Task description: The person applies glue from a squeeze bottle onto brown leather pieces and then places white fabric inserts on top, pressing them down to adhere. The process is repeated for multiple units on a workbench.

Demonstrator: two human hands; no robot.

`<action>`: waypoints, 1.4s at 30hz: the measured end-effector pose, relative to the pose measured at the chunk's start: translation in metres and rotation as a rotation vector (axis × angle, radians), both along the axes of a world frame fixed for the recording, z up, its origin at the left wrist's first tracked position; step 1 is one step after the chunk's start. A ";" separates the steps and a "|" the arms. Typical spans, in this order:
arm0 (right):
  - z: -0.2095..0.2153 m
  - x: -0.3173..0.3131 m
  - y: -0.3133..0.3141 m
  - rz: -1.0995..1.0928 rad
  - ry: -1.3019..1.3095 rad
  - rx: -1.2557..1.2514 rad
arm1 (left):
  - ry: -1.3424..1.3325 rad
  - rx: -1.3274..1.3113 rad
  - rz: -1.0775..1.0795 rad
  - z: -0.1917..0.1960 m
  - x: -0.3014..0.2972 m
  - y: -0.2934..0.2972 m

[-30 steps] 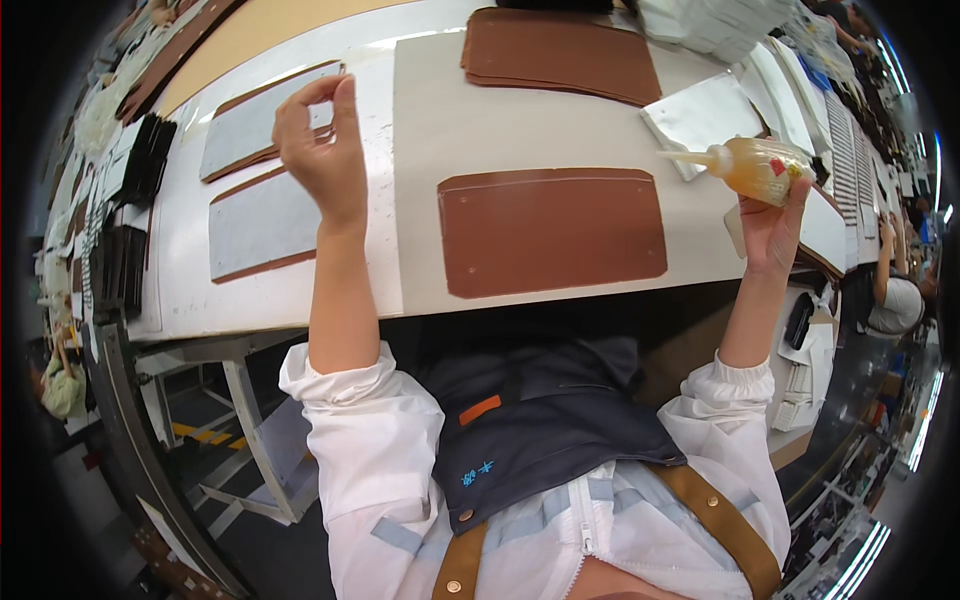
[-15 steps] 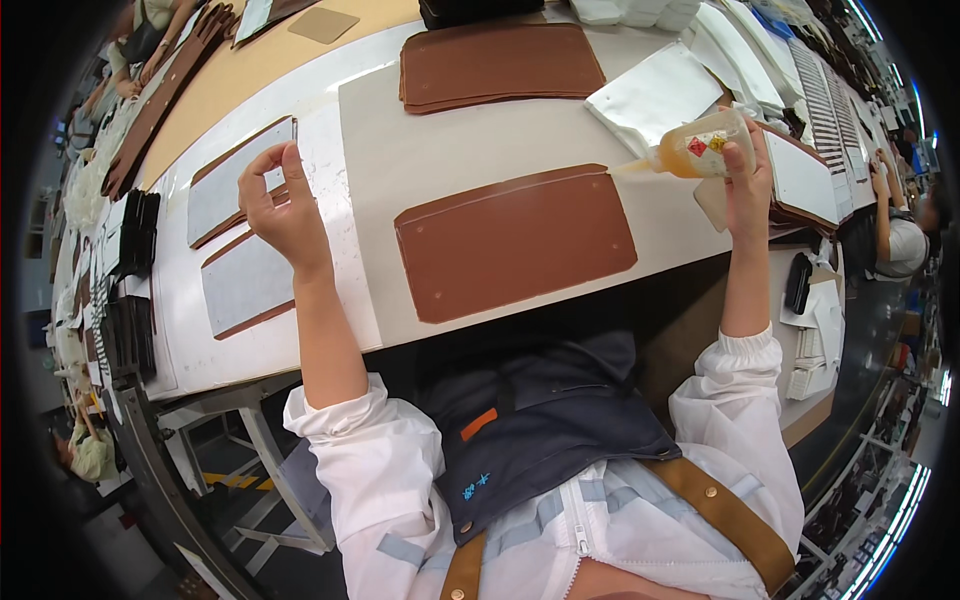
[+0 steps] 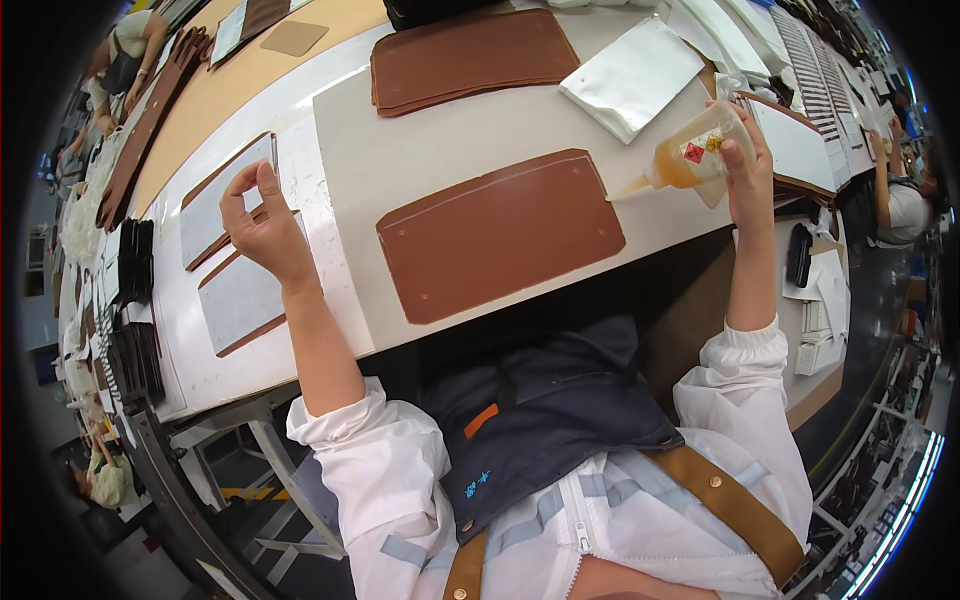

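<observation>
My right hand (image 3: 748, 170) grips a clear squeeze bottle (image 3: 690, 155) of amber liquid, tilted with its thin nozzle pointing left. The nozzle tip is at the right edge of a brown leather-like panel (image 3: 505, 240); I cannot tell whether it touches. A pale line runs along the panel's far edge, and small round marks show near its corners. My left hand (image 3: 265, 225) is raised, fingers curled in toward the thumb, with nothing visible in them. Behind it on the table lie two pale-faced, brown-edged panels (image 3: 243, 300).
A stack of brown panels (image 3: 475, 60) lies at the far side, with a white sheet stack (image 3: 635, 80) right of it. More pale-faced panels (image 3: 790, 145) are beyond my right hand. Black pieces (image 3: 135, 350) line the left edge. Other people work at both sides.
The bottle's nozzle has moved from near the panel's far right corner down along its right edge, tilting more downward. My left hand is still raised and curled. The view has shifted slightly.
</observation>
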State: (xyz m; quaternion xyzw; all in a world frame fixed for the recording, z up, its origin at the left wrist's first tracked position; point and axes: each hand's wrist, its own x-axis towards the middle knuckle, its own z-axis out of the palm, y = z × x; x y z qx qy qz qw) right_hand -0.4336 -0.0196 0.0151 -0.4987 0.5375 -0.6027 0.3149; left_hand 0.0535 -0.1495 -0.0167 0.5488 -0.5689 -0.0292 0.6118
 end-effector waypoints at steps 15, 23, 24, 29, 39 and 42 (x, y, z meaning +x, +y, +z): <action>-0.005 -0.001 0.085 -0.203 -0.452 0.050 | -0.040 -0.055 -0.002 0.001 -0.001 -0.001; -0.028 0.035 0.147 -0.292 -0.621 0.068 | 0.020 -0.043 -0.013 0.005 -0.004 0.001; -0.027 0.047 0.150 -0.355 -0.534 0.028 | 0.023 -0.040 -0.010 0.005 -0.003 0.001; -0.033 0.086 0.158 -0.533 -0.157 -0.104 | 0.016 -0.053 -0.016 0.003 -0.002 -0.001; -0.033 0.105 0.156 -0.454 0.057 -0.130 | 0.004 -0.065 -0.019 0.002 -0.001 -0.001; -0.031 0.115 0.153 -0.363 0.031 -0.162 | 0.028 -0.042 -0.020 0.003 -0.004 0.000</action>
